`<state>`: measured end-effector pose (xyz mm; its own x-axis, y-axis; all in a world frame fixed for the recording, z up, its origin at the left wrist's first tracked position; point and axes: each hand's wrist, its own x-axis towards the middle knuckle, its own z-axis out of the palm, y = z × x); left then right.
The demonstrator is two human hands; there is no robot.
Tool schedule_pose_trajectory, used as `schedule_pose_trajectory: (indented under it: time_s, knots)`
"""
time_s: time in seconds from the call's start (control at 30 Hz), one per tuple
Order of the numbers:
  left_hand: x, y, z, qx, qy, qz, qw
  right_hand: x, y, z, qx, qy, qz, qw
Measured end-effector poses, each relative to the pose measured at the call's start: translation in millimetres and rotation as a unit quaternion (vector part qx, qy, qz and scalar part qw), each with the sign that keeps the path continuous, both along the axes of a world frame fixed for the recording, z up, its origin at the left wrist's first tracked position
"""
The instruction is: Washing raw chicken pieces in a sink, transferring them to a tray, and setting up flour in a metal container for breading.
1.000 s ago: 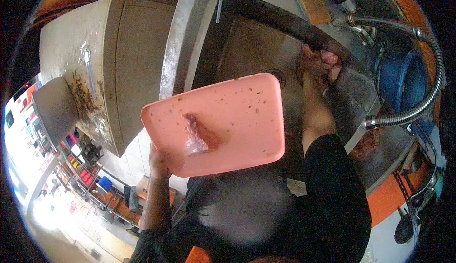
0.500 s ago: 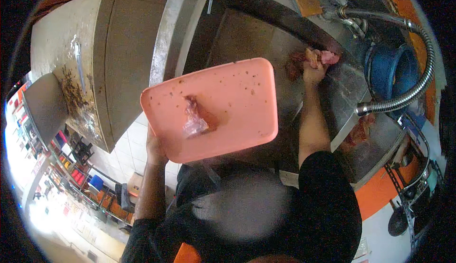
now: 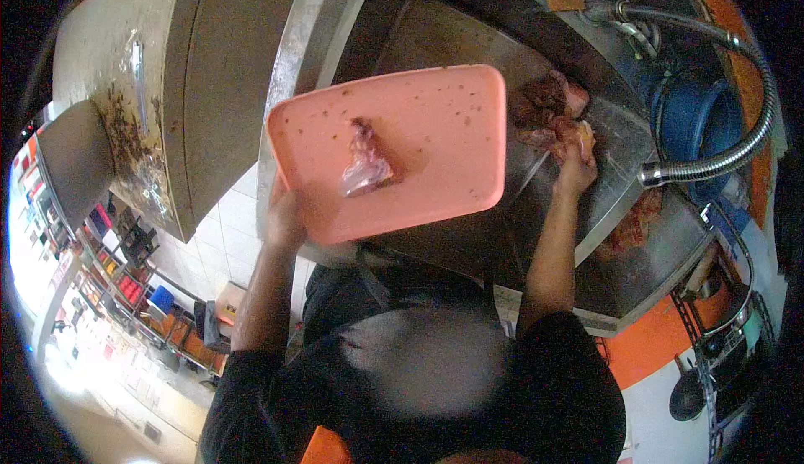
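My left hand (image 3: 286,219) is closed round the left edge of a pink plastic tray (image 3: 444,162), which is held tilted over the sink. On the tray lies one piece of raw meat (image 3: 367,167), with small dark specks scattered about it. Down in the metal sink (image 3: 456,33), my right hand (image 3: 576,171) grips another piece of raw meat (image 3: 578,136). Just beyond that hand, more raw meat (image 3: 546,95) rests on the sink bottom near its far right wall. The tray hides part of the basin.
To the right, a flexible metal hose (image 3: 758,121) curves past a blue tub (image 3: 699,129). Beyond a metal divider (image 3: 615,221), more raw meat (image 3: 634,225) lies in a side compartment. A stained pale cabinet (image 3: 126,70) stands at left; pans (image 3: 687,393) hang at lower right.
The tray has shifted up and slightly right with my left hand. My right hand has come nearer from the sink's far wall, still gripping meat, and more meat shows behind it.
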<state>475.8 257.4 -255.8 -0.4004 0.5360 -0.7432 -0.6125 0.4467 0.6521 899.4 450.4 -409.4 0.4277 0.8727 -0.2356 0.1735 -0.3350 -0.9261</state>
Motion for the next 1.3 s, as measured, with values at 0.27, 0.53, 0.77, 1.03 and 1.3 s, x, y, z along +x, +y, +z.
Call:
schedule_pose_trajectory:
  time_s: [0.27,0.53,0.77,1.03,1.3]
  knots:
    - [40,48,-13,0.101,-0.042,-0.056,0.992,-8,-15,133,0.017,-0.076,0.142,0.987]
    - [47,53,-41,0.159,-0.027,-0.057,0.985,20,-35,186,0.048,0.104,0.138,0.984]
    - [63,48,-45,0.134,-0.038,-0.057,0.989,-84,-20,186,0.055,-0.251,0.575,0.777]
    - [41,4,-14,0.095,-0.078,-0.052,0.991,-127,-33,201,0.105,-0.238,0.49,0.832]
    - [-6,-39,-11,0.053,0.046,0.023,0.997,-7,45,73,-0.094,-0.379,0.327,0.861]
